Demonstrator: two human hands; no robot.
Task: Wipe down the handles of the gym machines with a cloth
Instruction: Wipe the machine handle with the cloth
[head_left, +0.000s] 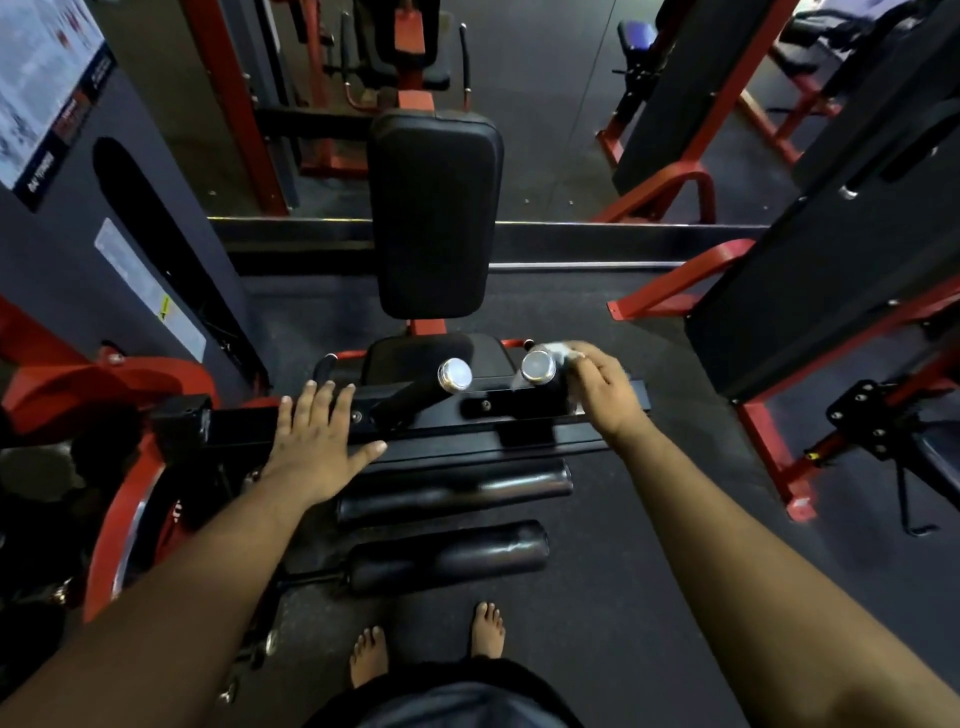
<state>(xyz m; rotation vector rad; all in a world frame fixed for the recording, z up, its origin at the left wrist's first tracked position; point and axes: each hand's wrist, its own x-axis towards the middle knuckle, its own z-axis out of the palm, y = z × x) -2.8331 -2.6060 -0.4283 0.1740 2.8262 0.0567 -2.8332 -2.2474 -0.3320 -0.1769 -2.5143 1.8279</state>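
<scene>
Cloth (563, 352) sits bunched under my right hand (602, 387), whose fingers curl around it and press it against the right handle (540, 382), the black grip with the shiny metal cap. My left hand (317, 434) lies flat with straight fingers on the black crossbar (249, 421), holding nothing, only bracing. I judge the wiping to be mid-course on this one grip; the left handle (415, 397), just beside it with its own chrome cap, has no cloth on it, and I cannot tell from here whether it is already clean. Further machines stand around, so I take most of the task as still ahead. For room, the two handles stand close together, so the cloth hand has little space toward the middle but open air to its outer side, above the crossbar's right end. The backrest pad (434, 218) rises beyond the handles, well apart from both hands. Below the crossbar lie two foam rollers (457, 491), near my bare feet (485, 631), and a red frame (779, 467) borders the floor to the right.
</scene>
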